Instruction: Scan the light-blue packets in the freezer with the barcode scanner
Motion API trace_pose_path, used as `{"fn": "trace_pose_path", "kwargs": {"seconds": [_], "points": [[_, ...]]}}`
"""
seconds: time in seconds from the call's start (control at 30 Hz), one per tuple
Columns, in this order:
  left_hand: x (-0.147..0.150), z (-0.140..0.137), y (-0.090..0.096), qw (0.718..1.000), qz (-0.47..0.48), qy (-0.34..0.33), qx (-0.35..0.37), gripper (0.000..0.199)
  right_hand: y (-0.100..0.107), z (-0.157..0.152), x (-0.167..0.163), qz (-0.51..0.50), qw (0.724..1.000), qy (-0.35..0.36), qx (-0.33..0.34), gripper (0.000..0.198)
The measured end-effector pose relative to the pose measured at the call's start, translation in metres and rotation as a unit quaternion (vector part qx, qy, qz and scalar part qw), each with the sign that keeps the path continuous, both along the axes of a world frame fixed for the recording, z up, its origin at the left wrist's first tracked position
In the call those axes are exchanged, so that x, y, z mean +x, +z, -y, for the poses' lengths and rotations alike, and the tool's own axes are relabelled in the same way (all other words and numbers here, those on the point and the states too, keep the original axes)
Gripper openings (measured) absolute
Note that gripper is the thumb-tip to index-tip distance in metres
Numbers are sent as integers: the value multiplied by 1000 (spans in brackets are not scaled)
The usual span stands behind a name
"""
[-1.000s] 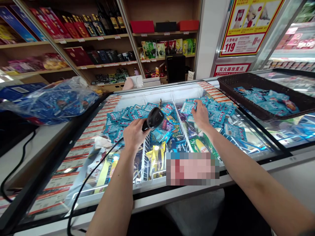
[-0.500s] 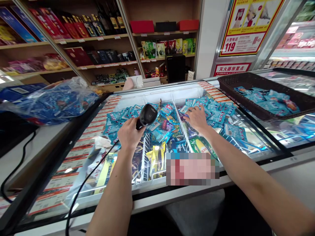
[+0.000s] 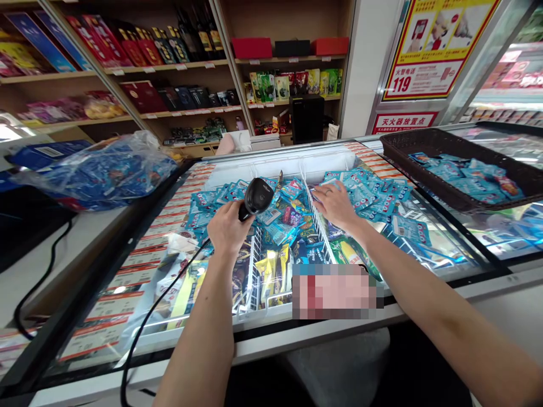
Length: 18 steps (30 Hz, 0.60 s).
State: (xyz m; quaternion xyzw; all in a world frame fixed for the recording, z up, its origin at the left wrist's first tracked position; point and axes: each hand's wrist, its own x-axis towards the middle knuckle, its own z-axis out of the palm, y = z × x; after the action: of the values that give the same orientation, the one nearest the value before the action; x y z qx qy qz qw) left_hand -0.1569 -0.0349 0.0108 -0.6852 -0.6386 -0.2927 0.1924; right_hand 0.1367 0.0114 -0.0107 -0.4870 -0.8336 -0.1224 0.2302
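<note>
My left hand (image 3: 230,229) is closed round the handle of a black barcode scanner (image 3: 258,196), whose head points away from me over the freezer. A black cord runs from it down past my left forearm. My right hand (image 3: 335,204) reaches into the chest freezer's right compartment, beside the white wire divider (image 3: 316,220). Its fingers are apart and bent down at the packets, and nothing shows held in them; the fingertips are partly hidden. Blue ice-cream packets (image 3: 373,189) lie to its right. Mixed blue and purple packets (image 3: 291,217) fill the middle compartment, with yellow packets (image 3: 271,271) nearer me.
A brown basket (image 3: 424,181) of blue packets rests on the freezer at right. A clear plastic bag (image 3: 110,169) with blue packs lies on the left counter. A pixelated patch covers part of the freezer's front edge. Stocked shelves (image 3: 182,68) stand behind.
The whole view has shifted slightly to the right. My right hand has moved a little within the compartment, and a purple bit at its fingertips no longer shows. The scanner stays in my left hand.
</note>
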Motion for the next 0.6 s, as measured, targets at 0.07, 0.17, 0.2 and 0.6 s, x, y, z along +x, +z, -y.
{"fn": "trace_pose_path", "kwargs": {"seconds": [0.07, 0.17, 0.2, 0.6], "points": [[-1, 0, 0, 1000, 2, 3, 10, 34, 2, 3, -13, 2, 994, 98, -48, 42], [-3, 0, -1, 1000, 0, 10, 24, 34, 2, 7, -30, 15, 971, 211, -110, 51], [-3, 0, -2, 1000, -2, 11, 25, 34, 1, 7, -34, 19, 965, 232, -120, 53], [-4, 0, -2, 1000, -5, 5, 22, 33, 5, 11, -30, 24, 973, 219, -71, 34]]}}
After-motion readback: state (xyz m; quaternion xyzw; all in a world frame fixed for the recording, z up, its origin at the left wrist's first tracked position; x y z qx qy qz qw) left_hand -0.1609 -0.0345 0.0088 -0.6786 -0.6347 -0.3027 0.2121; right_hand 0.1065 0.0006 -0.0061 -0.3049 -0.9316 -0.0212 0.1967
